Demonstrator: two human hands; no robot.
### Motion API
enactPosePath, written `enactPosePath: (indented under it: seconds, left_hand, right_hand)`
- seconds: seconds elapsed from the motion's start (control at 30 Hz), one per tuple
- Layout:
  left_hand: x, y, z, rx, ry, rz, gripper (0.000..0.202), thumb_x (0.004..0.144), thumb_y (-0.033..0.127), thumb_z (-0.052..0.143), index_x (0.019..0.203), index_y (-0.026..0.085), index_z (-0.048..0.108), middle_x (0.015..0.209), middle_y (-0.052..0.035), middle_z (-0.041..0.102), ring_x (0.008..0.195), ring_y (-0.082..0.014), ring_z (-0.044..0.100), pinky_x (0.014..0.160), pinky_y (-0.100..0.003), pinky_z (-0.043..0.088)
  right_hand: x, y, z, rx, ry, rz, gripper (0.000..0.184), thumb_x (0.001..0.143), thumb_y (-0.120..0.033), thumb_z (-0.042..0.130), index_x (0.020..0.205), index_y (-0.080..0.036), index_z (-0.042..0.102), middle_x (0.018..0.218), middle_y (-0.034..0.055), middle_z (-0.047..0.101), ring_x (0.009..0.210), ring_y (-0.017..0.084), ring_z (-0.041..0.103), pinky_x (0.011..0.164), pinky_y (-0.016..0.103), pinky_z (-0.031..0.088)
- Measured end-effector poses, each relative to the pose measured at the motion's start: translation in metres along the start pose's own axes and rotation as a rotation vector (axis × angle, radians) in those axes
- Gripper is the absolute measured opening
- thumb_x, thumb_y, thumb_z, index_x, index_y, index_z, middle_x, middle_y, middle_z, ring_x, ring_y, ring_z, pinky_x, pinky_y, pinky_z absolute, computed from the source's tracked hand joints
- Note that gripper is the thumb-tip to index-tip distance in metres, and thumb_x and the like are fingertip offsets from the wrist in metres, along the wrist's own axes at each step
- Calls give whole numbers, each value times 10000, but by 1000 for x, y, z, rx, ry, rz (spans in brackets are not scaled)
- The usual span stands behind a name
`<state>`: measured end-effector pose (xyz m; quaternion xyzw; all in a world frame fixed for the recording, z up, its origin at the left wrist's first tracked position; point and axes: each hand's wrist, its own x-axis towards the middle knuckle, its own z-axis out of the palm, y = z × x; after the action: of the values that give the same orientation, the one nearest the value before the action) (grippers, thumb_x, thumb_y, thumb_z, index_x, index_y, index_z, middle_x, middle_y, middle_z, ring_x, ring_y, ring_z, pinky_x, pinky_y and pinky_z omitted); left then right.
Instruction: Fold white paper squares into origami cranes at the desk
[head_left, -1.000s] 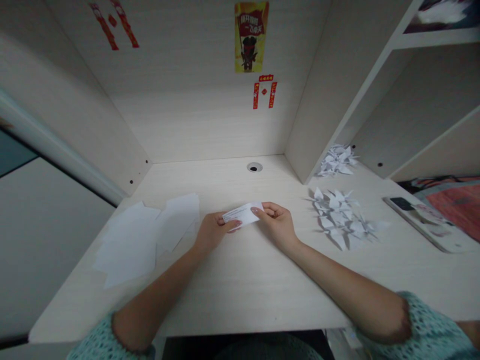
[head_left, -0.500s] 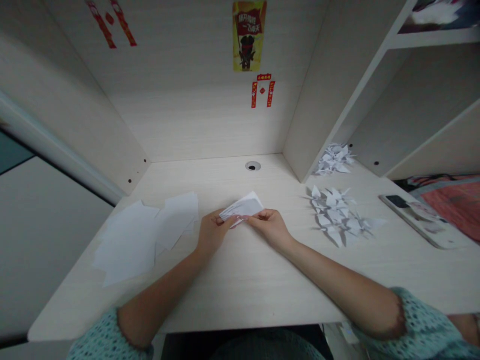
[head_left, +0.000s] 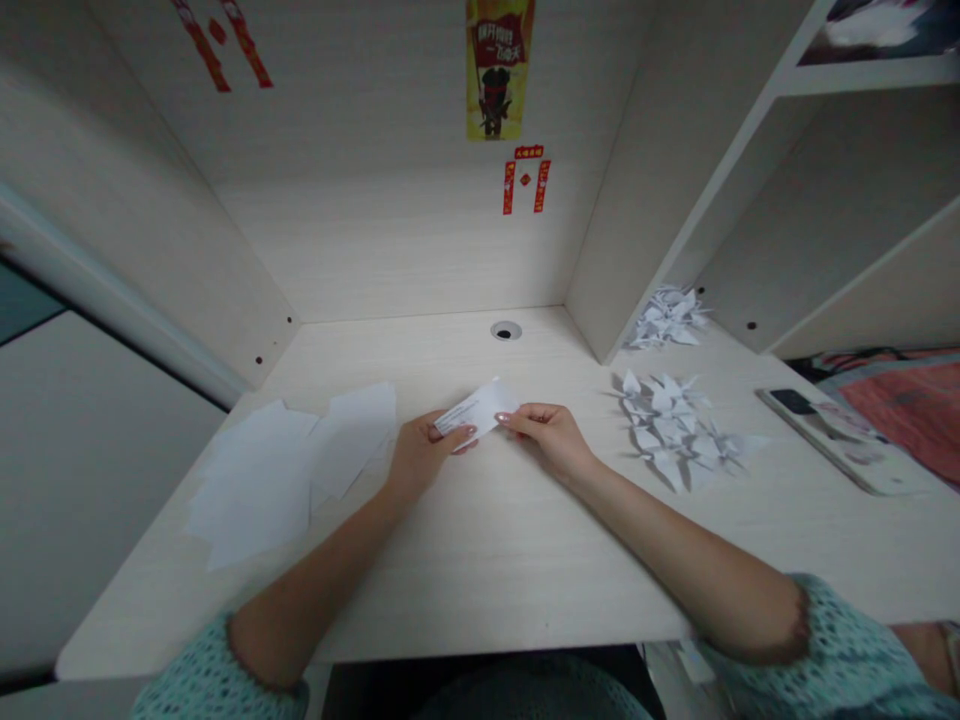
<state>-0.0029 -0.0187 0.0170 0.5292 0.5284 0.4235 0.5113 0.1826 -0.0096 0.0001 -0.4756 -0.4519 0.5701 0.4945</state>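
**Right hand (head_left: 555, 440) back at the far end of the slip (head_left: 480, 408)**

Change over the last 0.5 s: the thumbs, which met at the near edge, are apart again. The right hand sits at the slip's right end; the left hand (head_left: 416, 458) keeps its place at the left end. The slip lies flatter to view, its upper face open, fine lines of print showing on the left part. At 1 s ago it looks much the same, so the meeting of thumbs reads as a brief squeeze or turn along the near edge.

State of the hands: both pinch the slip, thumbs on top, fingers curled beneath. The right grips near the lower right corner; the left holds the lower left. The slip is between them, mid-desk (head_left: 495, 560), canted up toward the right. Cannot tell if its underside touches the wood. Creases too small to read.

Meaning, as judged: the work is mid-handling, with the slip in hand and not set down.

Surroundings, none shifted on the desk: loose sheets (head_left: 259, 480) to the left, in 2 overlapping groups, the nearer just beside the left wrist. Right of the right hand, a cluster of pointed paper folds (head_left: 675, 425); behind it, a denser heap (head_left: 667, 318) by the partition. Phone (head_left: 832, 440) farther right, apart from the cluster.
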Motion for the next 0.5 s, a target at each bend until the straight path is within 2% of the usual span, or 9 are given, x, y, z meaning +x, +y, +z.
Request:
enactPosePath:
  seconds: [0.13, 0.33, 0.5]
  left_hand:
    - [2, 0, -2, -50, -4, -14, 341, 632, 353, 758, 888, 131, 717, 880, -74, 737, 759, -217, 690, 733, -339, 580]
    - [6, -4, -5, -109, -10, 1, 458, 629, 353, 763, 1021, 134, 673, 961, -83, 724, 815, -211, 683, 758, -353, 586]
    - [9, -4, -7, -106, -17, 7, 483, 644, 324, 752, 1077, 138, 647, 997, -80, 714, 798, -188, 679, 740, -329, 591]
  right_hand:
    - [2, -1, -3, 62, -19, 8, 268, 594, -405, 770, 553, -161, 666, 491, -17, 568, 482, 91, 432, 499, 245, 286]
    - [2, 1, -3, 146, -49, 41, 258, 610, -401, 757, 586, -151, 699, 542, 25, 635, 510, 117, 503, 560, 267, 365]
    - [2, -1, -3, 157, -87, 13, 354, 680, -486, 681, 624, -138, 712, 566, 53, 649, 525, 132, 538, 558, 269, 391]
